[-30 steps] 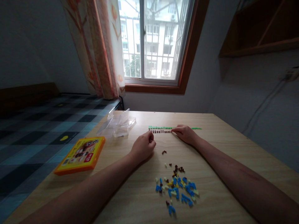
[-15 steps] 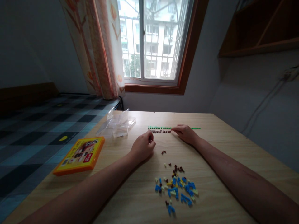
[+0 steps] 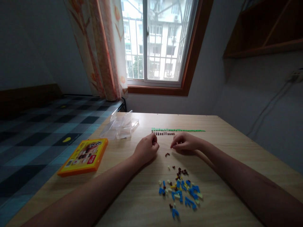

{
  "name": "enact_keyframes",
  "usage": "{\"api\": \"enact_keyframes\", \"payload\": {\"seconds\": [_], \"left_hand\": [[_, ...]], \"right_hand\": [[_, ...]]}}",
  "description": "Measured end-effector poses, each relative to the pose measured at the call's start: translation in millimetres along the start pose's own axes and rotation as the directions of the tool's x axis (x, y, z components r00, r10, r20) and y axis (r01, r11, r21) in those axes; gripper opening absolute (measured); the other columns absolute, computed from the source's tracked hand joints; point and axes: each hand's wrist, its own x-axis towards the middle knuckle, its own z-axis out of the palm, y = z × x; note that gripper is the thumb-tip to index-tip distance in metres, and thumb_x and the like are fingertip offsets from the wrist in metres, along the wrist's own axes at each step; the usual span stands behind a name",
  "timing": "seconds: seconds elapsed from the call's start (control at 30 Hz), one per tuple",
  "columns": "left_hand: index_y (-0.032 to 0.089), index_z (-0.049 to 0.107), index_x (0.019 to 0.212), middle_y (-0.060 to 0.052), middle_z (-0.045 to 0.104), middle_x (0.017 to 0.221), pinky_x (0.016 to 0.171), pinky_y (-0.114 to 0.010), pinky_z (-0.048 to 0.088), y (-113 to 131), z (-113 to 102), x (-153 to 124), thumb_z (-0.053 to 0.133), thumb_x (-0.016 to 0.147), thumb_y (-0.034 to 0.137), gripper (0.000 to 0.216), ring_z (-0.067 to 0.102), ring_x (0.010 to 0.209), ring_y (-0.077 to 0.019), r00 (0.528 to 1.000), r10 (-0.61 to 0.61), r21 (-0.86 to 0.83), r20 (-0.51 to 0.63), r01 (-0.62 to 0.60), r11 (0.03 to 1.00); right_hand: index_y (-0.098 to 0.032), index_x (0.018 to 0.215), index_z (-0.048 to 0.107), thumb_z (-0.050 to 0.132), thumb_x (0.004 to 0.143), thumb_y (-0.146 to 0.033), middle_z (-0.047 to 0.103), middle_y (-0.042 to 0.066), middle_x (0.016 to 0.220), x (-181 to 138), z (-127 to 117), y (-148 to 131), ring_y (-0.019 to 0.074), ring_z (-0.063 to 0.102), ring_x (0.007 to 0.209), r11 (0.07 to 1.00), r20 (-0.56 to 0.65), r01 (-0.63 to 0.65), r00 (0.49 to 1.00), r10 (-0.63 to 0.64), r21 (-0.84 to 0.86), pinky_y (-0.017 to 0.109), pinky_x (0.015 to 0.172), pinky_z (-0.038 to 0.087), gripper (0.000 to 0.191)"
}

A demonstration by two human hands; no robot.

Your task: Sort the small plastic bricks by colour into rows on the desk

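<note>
1. Right hand [image 3: 186,142] has drawn back from the brown row [image 3: 164,134] toward the brown pair [image 3: 167,154].
2. Its fingers curl; I cannot tell whether they grip anything.
3. Brown pair lies on the table [image 3: 132,201], just left and nearward of its fingertips; long axis unclear.
4. Left hand [image 3: 146,147], curled, contents hidden, sits slightly farther.

A table [image 3: 227,135] stands before a window [image 3: 163,47], with a bed [image 3: 80,119] to its left. On the table, two parallel rows of small pieces, a farther row [image 3: 178,130] and a shorter nearer row [image 3: 168,134], run sideways beyond the person's left hand [image 3: 147,147] and right hand [image 3: 185,142]. Between the forearms, nearer the person, lies a loose pile [image 3: 182,185]. Left of the left hand sits a flat box [image 3: 82,157]; behind that, a plastic case [image 3: 120,126].
</note>
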Motion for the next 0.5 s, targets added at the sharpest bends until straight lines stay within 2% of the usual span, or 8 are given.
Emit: {"api": "enact_keyframes", "payload": {"seconds": [0.13, 0.37, 0.5], "left_hand": [[0.020, 0.045, 0.069, 0.003, 0.052, 0.064, 0.057, -0.025, 0.030, 0, 0, -1, 0.054, 0.073, 0.011, 0.013, 0.046, 0.060, -0.0127, 1.000, 0.003, 0.005, -0.002, -0.003, 1.000], [0.020, 0.045, 0.068, 0.003, 0.051, 0.064, 0.057, -0.025, 0.030, 0, 0, 0, 0.053, 0.073, 0.012, 0.013, 0.045, 0.060, -0.0128, 1.000, 0.011, 0.000, -0.005, -0.011, 1.000], [0.020, 0.045, 0.069, 0.003, 0.051, 0.064, 0.057, -0.026, 0.030, 0, -1, 0, 0.053, 0.073, 0.012, 0.012, 0.045, 0.060, -0.0131, 1.000, 0.008, 0.004, -0.003, -0.008, 1.000]], "right_hand": [[-0.019, 0.093, 0.078, 0.069, 0.081, -0.036, 0.068, 0.003, 0.074, 5, 8, -10, 0.0120, 0.057, 0.066, 1.000, 0.039, -0.021, 0.999, 0.021, -0.006, 0.022, 0.060, 0.042, 0.023], [-0.018, 0.087, 0.076, 0.071, 0.078, -0.029, 0.069, 0.002, 0.075, 7, 16, -17, 0.0114, 0.058, 0.064, 1.000, 0.071, -0.030, 0.997, 0.030, -0.011, 0.021, 0.059, 0.045, 0.016], [-0.018, 0.082, 0.076, 0.072, 0.075, -0.027, 0.069, 0.001, 0.073, 8, 19, -22, 0.0108, 0.058, 0.062, 0.997, 0.050, -0.023, 0.998, 0.027, -0.074, 0.020, 0.058, 0.045, 0.012]]}}
